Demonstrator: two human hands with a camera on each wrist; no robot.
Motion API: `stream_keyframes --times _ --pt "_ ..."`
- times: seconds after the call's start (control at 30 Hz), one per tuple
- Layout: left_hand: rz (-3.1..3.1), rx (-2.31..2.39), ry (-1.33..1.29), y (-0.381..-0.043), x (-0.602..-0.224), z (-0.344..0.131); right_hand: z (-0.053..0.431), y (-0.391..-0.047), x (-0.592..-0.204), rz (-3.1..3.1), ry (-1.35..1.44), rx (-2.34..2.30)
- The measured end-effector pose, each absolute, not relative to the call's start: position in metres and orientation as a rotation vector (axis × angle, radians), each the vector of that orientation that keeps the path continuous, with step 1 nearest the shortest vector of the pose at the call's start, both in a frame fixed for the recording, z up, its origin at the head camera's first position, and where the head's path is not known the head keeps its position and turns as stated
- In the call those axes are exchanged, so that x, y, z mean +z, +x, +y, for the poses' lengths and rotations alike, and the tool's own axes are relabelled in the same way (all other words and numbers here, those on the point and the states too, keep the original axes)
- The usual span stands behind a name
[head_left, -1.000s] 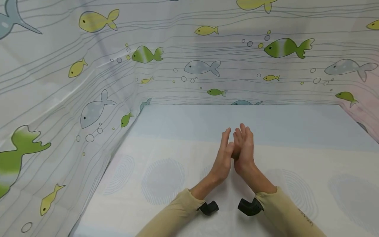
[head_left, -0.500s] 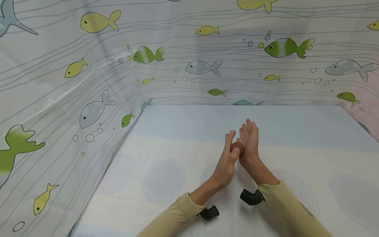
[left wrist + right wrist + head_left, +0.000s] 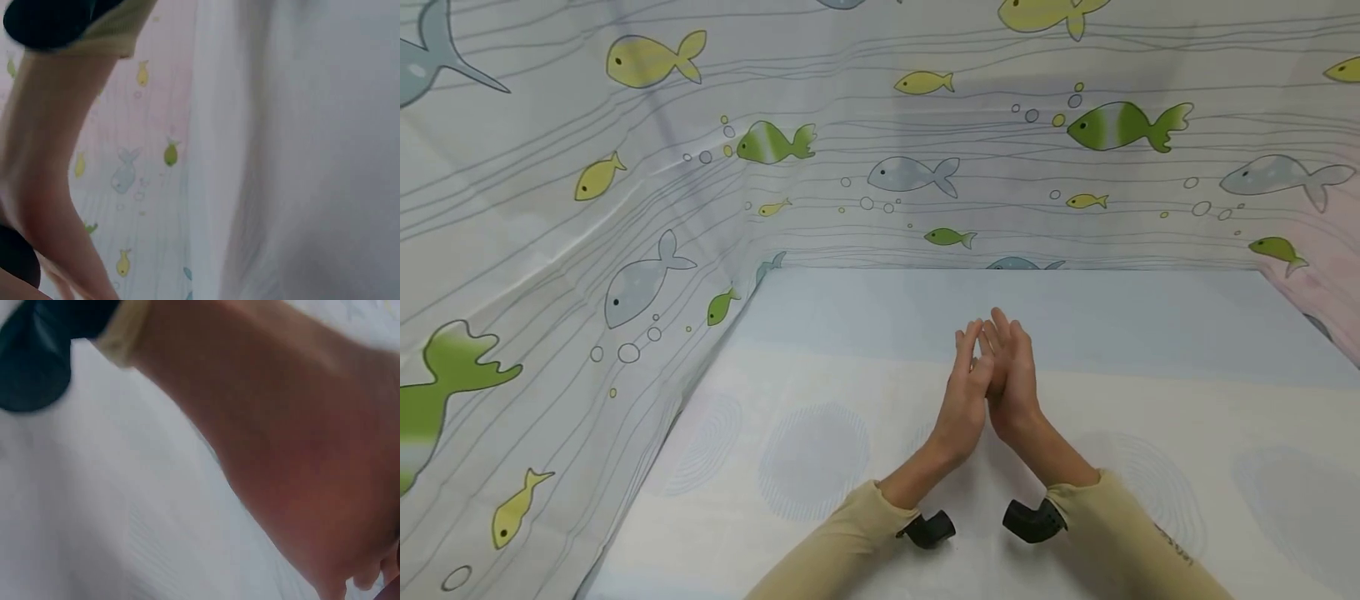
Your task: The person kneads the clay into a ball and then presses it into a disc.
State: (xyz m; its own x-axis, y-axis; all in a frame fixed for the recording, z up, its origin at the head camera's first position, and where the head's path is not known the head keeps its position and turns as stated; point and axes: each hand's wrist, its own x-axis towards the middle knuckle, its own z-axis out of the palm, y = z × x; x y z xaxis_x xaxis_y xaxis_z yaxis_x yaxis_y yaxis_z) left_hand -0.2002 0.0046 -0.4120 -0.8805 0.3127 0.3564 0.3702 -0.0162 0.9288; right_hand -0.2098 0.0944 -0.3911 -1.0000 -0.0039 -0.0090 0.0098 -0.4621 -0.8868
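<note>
In the head view, my left hand (image 3: 964, 408) and right hand (image 3: 1013, 387) face each other palm to palm above the table, fingers mostly straight and pointing away. The brown ball between them is now nearly hidden by the palms and left thumb. A dark rounded thing (image 3: 17, 257) at the left wrist view's lower left edge sits between the hands and may be that ball. That view also shows the right hand (image 3: 47, 219) and its forearm. In the right wrist view, the left hand (image 3: 312, 506) fills much of the picture, its fingers cut off at the lower right.
A white and pale blue cloth (image 3: 850, 317) with printed circles covers the table. Fish-printed curtains (image 3: 820, 108) stand behind and at the left, with a pinkish part at right. Black bent tubes (image 3: 1033, 521) are fixed at both sleeve cuffs.
Half a second ago the brown ball showed between the palms; now the hands cover it. Both hands have shifted left, and the right hand has come back toward the body, its fingertips nearer the left's.
</note>
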Motion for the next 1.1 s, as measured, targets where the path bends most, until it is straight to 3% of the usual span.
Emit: stream_keyframes --times 0.27,1.1 --pt "-2.115 -2.061 -0.519 -0.216 -0.404 -0.001 0.078 -0.195 -0.390 1.708 -0.181 -2.587" --pt "-2.062 -2.067 -0.378 -0.249 -0.395 -0.021 0.094 -0.176 -0.380 1.730 -0.584 -2.373"
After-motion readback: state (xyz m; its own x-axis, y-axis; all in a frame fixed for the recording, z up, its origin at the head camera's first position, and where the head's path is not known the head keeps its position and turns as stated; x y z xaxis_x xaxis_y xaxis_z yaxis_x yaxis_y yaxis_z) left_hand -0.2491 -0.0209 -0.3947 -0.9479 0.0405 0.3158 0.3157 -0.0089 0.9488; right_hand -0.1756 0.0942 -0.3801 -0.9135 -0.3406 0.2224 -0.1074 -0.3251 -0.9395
